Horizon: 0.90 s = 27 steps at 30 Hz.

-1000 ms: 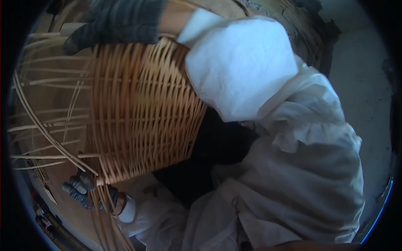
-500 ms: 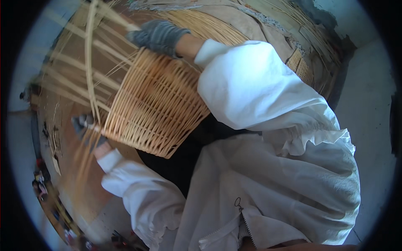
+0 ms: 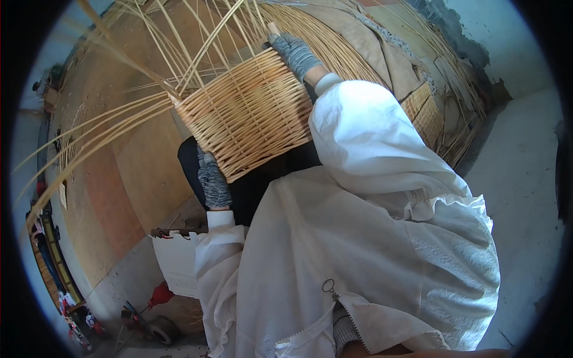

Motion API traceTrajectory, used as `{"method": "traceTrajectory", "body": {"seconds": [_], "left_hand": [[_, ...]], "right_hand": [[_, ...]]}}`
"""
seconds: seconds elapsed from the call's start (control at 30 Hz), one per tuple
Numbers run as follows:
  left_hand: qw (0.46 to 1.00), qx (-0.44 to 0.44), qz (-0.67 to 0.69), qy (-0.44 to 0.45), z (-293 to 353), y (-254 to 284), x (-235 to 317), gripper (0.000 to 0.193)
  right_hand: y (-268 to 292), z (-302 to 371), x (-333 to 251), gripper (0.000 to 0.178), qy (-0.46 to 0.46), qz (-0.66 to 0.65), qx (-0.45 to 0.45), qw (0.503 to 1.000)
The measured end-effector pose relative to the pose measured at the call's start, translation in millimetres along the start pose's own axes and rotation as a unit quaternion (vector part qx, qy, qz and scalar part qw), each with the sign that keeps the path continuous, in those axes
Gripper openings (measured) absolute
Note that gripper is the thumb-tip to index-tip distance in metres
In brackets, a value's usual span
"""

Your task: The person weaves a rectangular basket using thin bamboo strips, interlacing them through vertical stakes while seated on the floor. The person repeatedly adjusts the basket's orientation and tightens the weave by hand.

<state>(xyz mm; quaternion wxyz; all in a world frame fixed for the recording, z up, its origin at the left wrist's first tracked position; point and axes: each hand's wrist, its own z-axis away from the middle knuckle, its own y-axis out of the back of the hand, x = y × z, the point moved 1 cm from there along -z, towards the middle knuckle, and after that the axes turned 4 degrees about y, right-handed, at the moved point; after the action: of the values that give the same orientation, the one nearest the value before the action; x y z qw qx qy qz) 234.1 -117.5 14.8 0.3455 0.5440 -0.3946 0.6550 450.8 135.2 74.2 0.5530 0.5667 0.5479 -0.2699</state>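
Head view: the wicker basket (image 3: pixel 248 110) lies between the fingers of the left hand (image 3: pixel 213 182) and those of the right hand (image 3: pixel 295 55). It could twist or drop if the right fingers slackened, since the left ones may be only propping it. Long loose canes (image 3: pixel 101 128) fan out ahead of the left fingers, and could whip or snag if the basket were swung quickly. The right fingers are bent closed on the basket's corner, so most of the weave lies left of and below them. The left fingers pass behind its edge; their tips are hidden, so I cannot tell how far open they are.
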Motion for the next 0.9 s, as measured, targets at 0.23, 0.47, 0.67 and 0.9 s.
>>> {"method": "traceTrajectory", "body": {"seconds": [0.23,0.47,0.67,0.9], "left_hand": [[0.756,-0.034,-0.572,-0.317,38,24,7,0.022],[0.629,-0.211,-0.617,-0.423,20,14,36,0.023],[0.692,-0.161,-0.643,-0.284,36,-6,39,0.020],[0.716,-0.149,-0.644,-0.222,83,-32,17,0.022]], "right_hand": [[163,94,82,0.035,-0.032,-0.047,0.020,0.998],[283,431,334,0.024,-0.460,0.425,-0.019,0.780],[203,478,362,0.026,-0.611,0.312,-0.124,0.717],[67,370,379,0.028,-0.518,0.335,-0.138,0.775]]}}
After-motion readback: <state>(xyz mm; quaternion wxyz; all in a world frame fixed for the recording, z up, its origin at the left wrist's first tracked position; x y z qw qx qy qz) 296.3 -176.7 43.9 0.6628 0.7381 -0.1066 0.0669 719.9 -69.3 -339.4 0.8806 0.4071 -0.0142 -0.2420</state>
